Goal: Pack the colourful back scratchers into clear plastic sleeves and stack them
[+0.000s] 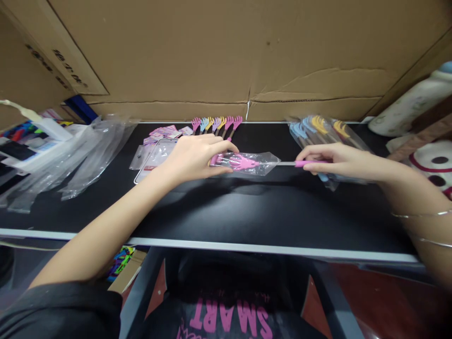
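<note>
Holding a pink back scratcher level, two bare hands hang above the middle of the black tabletop. The right hand has thumb and fingers closed on the pink handle, the rod pointing left. This end grip probably lets that hand steer the rod lengthwise. The scratcher's hand-shaped head lies inside a clear plastic bag. The left hand has hold of the bag's far end, thumb and forefinger slightly parted around it, likely to steady the film; how firmly they press, I cannot tell.

Along the tabletop's back edge, a row of loose back scratchers in pink, blue, yellow and purple stands fanned side by side, perhaps for easy picking. On the tabletop's right part, bagged back scratchers lie gathered, seemingly a pile apart from the loose ones. On its left part, flat clear bags overlap, apparently within the left hand's reach. Near the tabletop's back, left of the loose row, are small pink printed cards, with a white-edged phone partly under the left forearm.
</note>
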{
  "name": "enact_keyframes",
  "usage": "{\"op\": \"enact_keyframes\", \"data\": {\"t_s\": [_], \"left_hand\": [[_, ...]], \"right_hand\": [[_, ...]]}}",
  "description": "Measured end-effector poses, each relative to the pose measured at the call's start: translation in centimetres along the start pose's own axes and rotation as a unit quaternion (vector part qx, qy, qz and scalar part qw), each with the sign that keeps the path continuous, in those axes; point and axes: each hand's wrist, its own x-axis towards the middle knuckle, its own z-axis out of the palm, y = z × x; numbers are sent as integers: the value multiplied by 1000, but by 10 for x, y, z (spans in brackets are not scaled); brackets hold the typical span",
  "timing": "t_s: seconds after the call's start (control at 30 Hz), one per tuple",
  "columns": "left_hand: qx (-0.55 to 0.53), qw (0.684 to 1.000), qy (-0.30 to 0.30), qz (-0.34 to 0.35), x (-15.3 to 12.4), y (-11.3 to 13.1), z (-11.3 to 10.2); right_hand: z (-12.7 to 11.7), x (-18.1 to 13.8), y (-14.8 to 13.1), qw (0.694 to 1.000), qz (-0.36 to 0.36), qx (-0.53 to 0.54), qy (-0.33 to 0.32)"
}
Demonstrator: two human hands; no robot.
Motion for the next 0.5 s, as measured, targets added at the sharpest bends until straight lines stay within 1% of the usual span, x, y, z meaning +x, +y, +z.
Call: {"op": "enact_keyframes", "data": {"t_s": [0.3, 0.5], "left_hand": [[0, 999, 34, 32, 0, 0, 2], [-5, 998, 38, 45, 0, 2, 4]], "right_hand": [[6, 4, -5, 1000, -20, -7, 13], [11, 8, -8, 999, -40, 0, 16]]}}
